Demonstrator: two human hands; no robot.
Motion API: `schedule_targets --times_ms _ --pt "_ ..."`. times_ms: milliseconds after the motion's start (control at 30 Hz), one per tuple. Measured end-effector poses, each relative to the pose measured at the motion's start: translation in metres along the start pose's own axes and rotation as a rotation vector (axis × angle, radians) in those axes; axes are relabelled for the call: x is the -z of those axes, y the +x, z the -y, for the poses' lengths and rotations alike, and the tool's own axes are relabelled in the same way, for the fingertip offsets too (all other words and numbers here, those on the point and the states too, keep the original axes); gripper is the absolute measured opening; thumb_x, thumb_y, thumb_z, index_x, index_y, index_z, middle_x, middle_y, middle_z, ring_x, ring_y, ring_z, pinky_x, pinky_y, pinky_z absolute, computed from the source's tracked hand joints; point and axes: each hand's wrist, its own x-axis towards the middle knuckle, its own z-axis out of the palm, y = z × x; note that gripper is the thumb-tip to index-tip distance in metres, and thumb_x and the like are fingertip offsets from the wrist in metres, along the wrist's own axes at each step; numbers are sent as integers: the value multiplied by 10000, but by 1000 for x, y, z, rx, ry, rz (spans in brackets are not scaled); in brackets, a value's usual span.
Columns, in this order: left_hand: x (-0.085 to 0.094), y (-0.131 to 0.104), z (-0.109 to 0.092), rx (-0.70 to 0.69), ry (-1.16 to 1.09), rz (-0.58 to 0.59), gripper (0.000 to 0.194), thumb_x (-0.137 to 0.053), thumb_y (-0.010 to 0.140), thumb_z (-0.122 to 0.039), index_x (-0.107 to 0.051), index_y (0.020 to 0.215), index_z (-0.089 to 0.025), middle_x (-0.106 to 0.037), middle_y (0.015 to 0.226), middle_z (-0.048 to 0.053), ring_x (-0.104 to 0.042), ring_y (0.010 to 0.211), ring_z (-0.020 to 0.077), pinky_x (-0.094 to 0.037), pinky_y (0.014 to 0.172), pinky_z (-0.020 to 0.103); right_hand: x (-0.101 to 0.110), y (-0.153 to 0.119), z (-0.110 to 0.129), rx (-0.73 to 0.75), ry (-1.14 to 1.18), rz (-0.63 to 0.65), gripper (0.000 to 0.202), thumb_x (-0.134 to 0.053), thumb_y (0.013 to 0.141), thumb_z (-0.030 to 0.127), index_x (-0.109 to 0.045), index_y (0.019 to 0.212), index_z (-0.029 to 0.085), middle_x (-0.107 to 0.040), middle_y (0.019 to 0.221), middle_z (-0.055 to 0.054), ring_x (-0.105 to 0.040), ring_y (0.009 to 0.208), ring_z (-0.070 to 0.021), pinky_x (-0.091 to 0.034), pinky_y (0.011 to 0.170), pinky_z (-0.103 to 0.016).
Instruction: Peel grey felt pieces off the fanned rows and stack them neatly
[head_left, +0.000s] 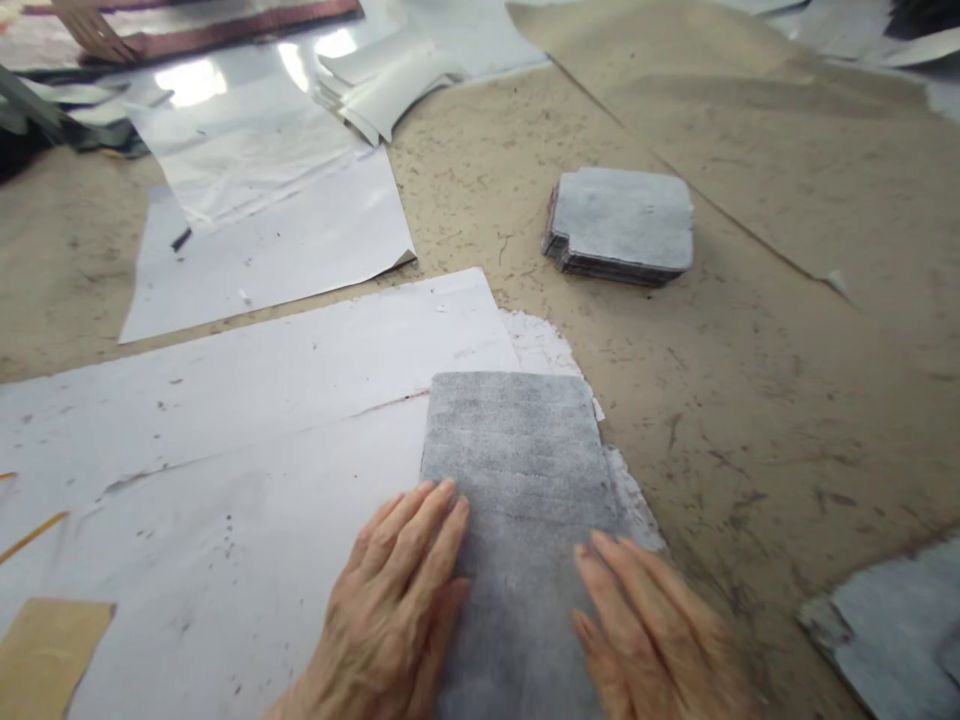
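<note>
A long grey felt-like piece (517, 450) lies flat on white paper, its far end squared with rounded corners and its near end running out of view. My left hand (397, 600) rests on its left edge, fingers stretched forward and lying flat. On the right edge lies my right hand (652, 630), slightly blurred, its fingers extended and a little apart. Neither hand is wrapped round anything. Beyond them stands a stack of grey cut pieces (622, 220) with a notched corner on the left.
White paper sheets (262, 250) cover the left and far left. Brown paper (720, 90) lies at the far right. Another grey piece (900, 630) sits at the lower right, and a tan scrap (52, 650) at the lower left. Dark lint dots the brown surface (735, 400).
</note>
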Motion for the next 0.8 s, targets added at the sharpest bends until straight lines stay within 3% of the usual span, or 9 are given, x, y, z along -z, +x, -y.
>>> schedule_targets --times_ms 67,167,267,367,500,600,800 --pt "-7 0 2 -24 105 110 539 -515 812 -178 -401 1317 -29 -403 1401 167 -316 1319 286 -254 1086 404 -9 2 8 -51 44 17 353 -472 859 181 -576 1174 62 -556 1268 -149 -514 1163 -317 -467 864 -400" --pt "-8 -4 3 -61 203 136 599 -496 838 -306 -359 1349 -25 -388 1414 165 -286 1339 284 -152 1125 405 -13 3 9 -34 73 41 391 -477 861 204 -535 1232 95 -513 1321 -122 -437 1237 -311 -439 909 -404" --pt "-2 3 5 -70 173 109 599 -446 864 -300 -299 1378 -31 -401 1405 167 -275 1347 283 -146 1126 449 -4 17 -1 -59 128 13 409 -472 876 227 -500 1256 77 -496 1328 -134 -383 1278 -294 -395 964 -404" --pt "-3 20 8 -5 158 77 671 -392 887 -402 -212 1406 -17 -302 1455 194 -216 1368 307 -141 1119 480 -3 38 -6 -168 156 -23 501 -449 897 299 -414 1312 20 -390 1398 -196 -306 1317 -338 -326 1017 -482" --pt "-16 30 9 74 216 170 812 -358 851 -583 -196 1411 -17 -232 1482 194 -170 1383 302 -114 1124 458 -17 50 -1 -125 142 74 612 -408 900 459 -379 1346 42 -344 1433 -186 -259 1338 -347 -277 1035 -524" --pt "-20 28 8 68 238 181 824 -378 839 -595 -214 1407 -21 -243 1478 194 -178 1380 304 -102 1124 462 -18 52 -2 -86 132 125 608 -419 891 483 -399 1342 75 -353 1435 -160 -278 1334 -328 -246 1052 -516" --pt "-17 34 15 76 168 92 678 -371 893 -455 -206 1411 -51 -290 1469 163 -185 1380 278 -111 1124 474 -12 73 -11 -165 146 -3 506 -410 918 363 -423 1310 44 -382 1415 -170 -278 1336 -312 -249 1063 -519"
